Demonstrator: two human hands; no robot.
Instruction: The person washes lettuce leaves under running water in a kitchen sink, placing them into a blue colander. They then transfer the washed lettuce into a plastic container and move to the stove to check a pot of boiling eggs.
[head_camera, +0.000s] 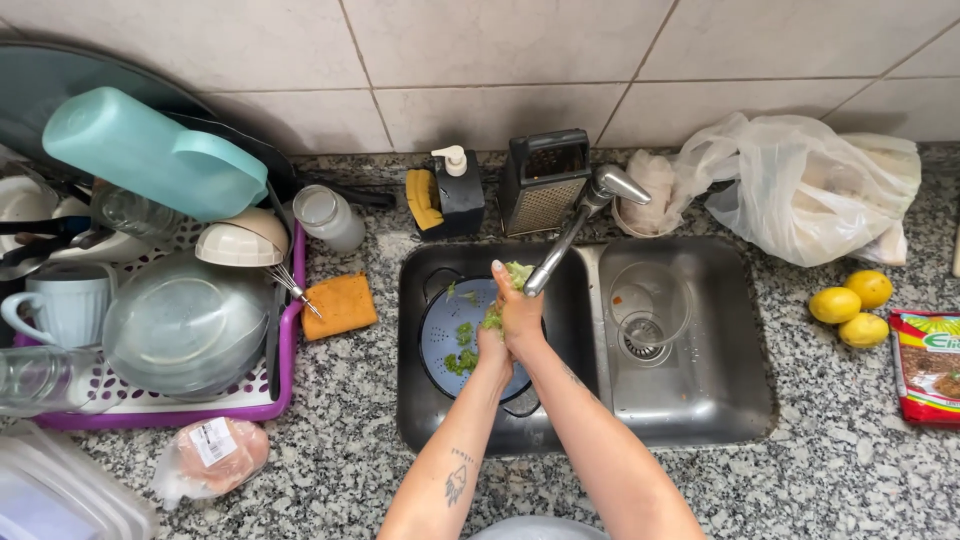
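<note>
Both my hands meet over the left basin of the steel sink (585, 430), under the spout of the tap (570, 238). My right hand (518, 310) is closed around a bunch of green leaves (517, 273), whose tips stick up by the spout. My left hand (491, 343) is pressed against the same leaves from below. A dark blue colander (445, 325) sits in the basin under the hands, with several green leaf pieces (462, 350) lying in it. I cannot tell whether water is running.
A clear glass bowl (650, 300) stands in the right basin. Left is a purple dish rack (165, 405) full of crockery, an orange sponge (340, 305) and wrapped meat (212, 455). Behind: soap dispenser (458, 190), grater (543, 180), plastic bag (800, 185). Three lemons (852, 300) lie right.
</note>
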